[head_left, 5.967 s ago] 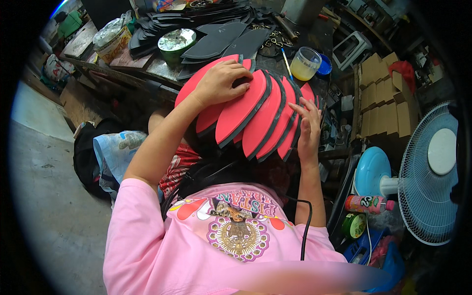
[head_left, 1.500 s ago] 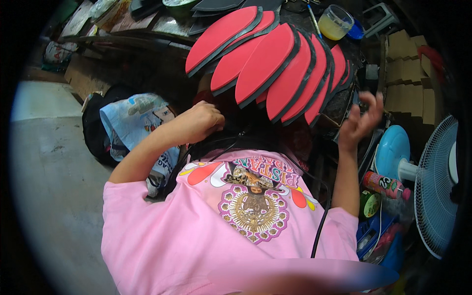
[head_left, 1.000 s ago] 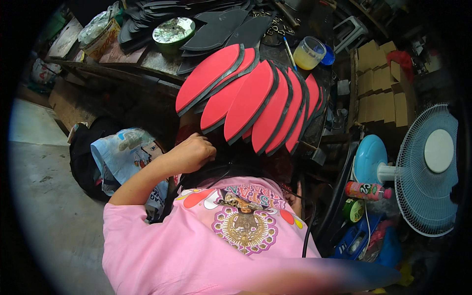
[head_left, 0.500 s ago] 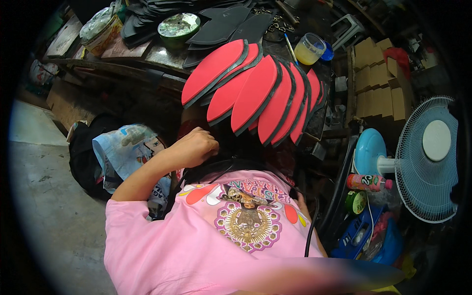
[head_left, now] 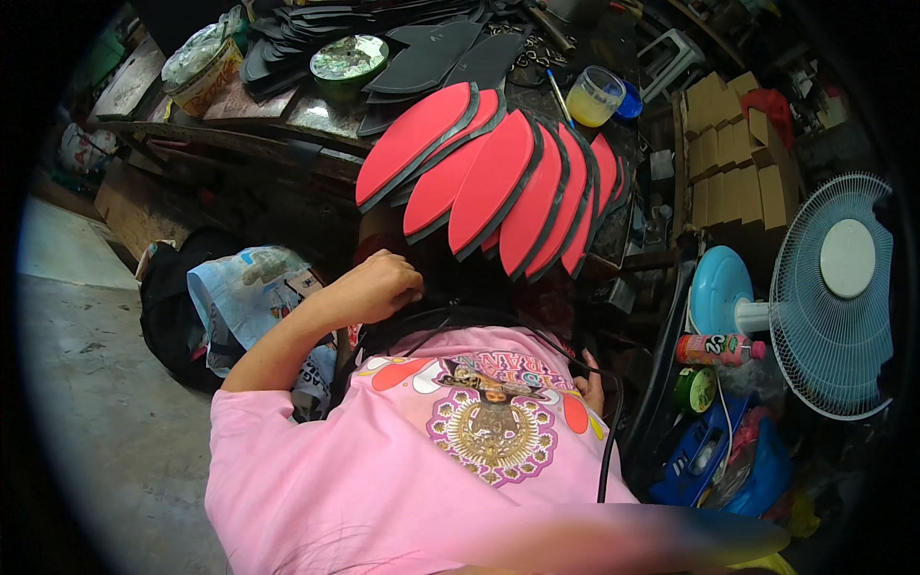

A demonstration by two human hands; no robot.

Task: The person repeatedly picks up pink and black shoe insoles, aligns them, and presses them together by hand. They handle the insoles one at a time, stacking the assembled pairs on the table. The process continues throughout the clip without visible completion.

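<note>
Cluttered workbench carries fanned red soles; left hand curled loosely near lap, right hand mostly hidden, grip indeterminate; sorting paused, next reach needs both hands

**Cluttered workshop corner, daylight from the left**

A bare grey concrete floor is seen at left, brightly lit toward the upper-left edge. A worn workbench is set across the top, stacked with dark flat cut-outs; 1 round tin and 1 yellowish plastic cup are placed on it. Flattened cardboard boxes are piled at right. 1 pale blue standing fan is positioned at far right, above blue plastic clutter. The far background is left in shadow.
</note>
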